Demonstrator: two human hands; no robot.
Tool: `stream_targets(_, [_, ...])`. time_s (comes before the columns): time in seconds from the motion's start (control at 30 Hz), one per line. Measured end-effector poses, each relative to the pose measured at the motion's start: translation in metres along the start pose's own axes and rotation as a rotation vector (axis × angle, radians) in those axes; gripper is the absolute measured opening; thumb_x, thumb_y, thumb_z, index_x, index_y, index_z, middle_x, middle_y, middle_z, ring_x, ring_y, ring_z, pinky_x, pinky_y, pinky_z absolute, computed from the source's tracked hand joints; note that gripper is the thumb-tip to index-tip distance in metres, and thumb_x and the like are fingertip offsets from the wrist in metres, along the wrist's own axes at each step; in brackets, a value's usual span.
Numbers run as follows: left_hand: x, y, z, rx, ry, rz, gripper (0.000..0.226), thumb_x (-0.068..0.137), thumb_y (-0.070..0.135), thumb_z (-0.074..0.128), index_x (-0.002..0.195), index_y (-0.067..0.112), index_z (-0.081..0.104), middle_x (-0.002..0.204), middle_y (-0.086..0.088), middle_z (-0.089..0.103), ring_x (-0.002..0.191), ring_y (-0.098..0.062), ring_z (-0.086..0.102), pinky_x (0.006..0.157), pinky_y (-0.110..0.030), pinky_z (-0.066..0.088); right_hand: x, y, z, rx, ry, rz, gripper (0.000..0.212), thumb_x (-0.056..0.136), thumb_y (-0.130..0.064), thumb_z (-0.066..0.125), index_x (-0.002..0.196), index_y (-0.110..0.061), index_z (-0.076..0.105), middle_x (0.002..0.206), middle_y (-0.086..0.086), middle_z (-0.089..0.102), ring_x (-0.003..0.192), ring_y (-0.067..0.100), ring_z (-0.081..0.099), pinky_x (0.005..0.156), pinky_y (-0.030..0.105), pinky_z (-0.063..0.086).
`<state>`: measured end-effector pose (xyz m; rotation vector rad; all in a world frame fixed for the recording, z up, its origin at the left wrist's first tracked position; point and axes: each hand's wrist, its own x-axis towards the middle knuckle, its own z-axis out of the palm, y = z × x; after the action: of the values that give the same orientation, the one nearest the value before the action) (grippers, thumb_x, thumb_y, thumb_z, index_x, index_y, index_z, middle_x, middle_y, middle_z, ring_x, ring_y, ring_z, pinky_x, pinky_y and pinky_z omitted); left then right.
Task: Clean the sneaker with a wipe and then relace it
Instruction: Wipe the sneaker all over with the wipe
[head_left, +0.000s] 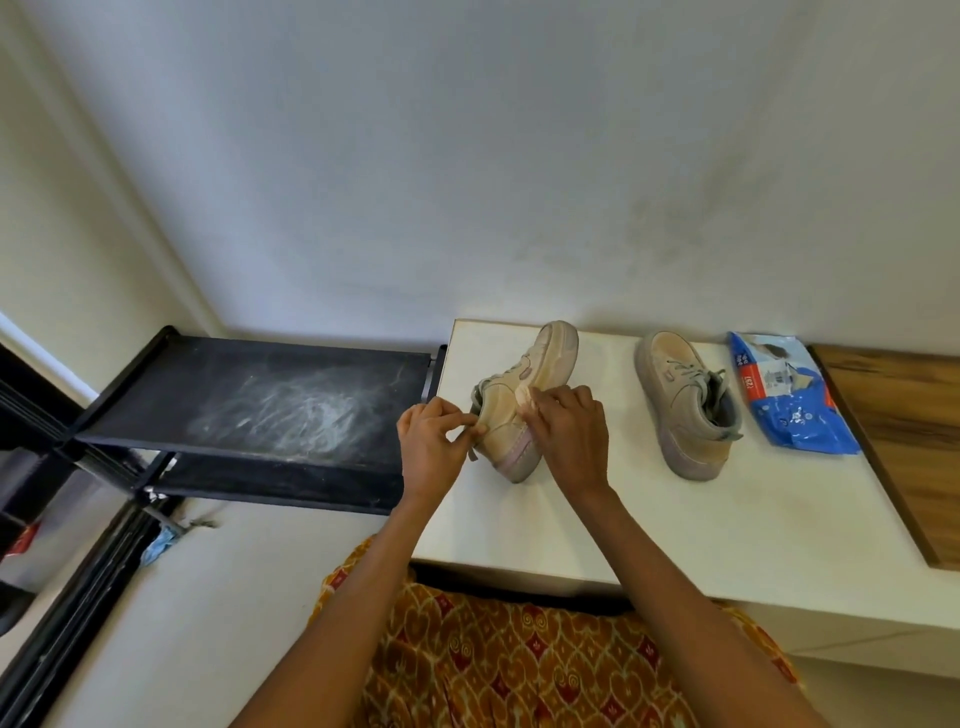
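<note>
A beige sneaker (524, 395) lies tipped on its side on the white table (597, 519), toe pointing away. My left hand (431, 441) pinches its heel edge near a loose lace end. My right hand (569, 431) presses a small crumpled wipe (525, 399) against the sneaker's side. The second sneaker (685, 400) stands upright to the right, laced, with neither hand touching it.
A blue wipe packet (789, 405) lies right of the second sneaker, beside a wooden surface (904, 441). A dusty black shoe rack (260, 405) stands left of the table. The white wall rises directly behind.
</note>
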<state>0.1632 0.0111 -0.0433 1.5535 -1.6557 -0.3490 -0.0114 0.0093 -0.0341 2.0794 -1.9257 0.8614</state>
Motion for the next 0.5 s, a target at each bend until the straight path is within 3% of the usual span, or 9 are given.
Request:
stream_targets(0.13, [-0.001,0.005,0.003,-0.022,0.005,0.017,0.012,0.076,0.021,0.075,0.087,0.017,0.076,0.084,0.003,0.062,0.087,-0.007,0.046,0.096,-0.030,0.025,-0.007,-0.010,-0.003,0.125,0.046,0.075,0.015,0.084,-0.023,0.069,0.091,-0.010,0.073,0.081,0.006,0.070,0.075,0.023,0.058,0.060,0.029,0.047])
stream_targets(0.3, [0.000,0.004,0.001,-0.027,-0.008,0.002,0.012,0.076,0.022,0.075,0.087,0.017,0.077,0.087,0.002,0.062,0.088,-0.007,0.046,0.101,-0.036,0.027,-0.014,-0.012,-0.006,0.190,0.007,-0.140,0.013,0.081,-0.016,0.069,0.089,-0.008,0.072,0.082,0.008,0.069,0.075,0.023,0.063,0.061,0.025,0.052])
stream_targets(0.5, [0.005,0.027,-0.007,0.052,-0.150,0.248,0.006,0.077,0.017,0.075,0.082,0.020,0.076,0.095,0.003,0.064,0.098,-0.011,0.052,0.111,-0.039,0.016,0.037,0.029,-0.008,0.288,-0.097,0.276,0.019,0.090,-0.018,0.059,0.100,-0.006,0.071,0.098,0.011,0.065,0.088,0.026,0.062,0.072,0.022,0.039])
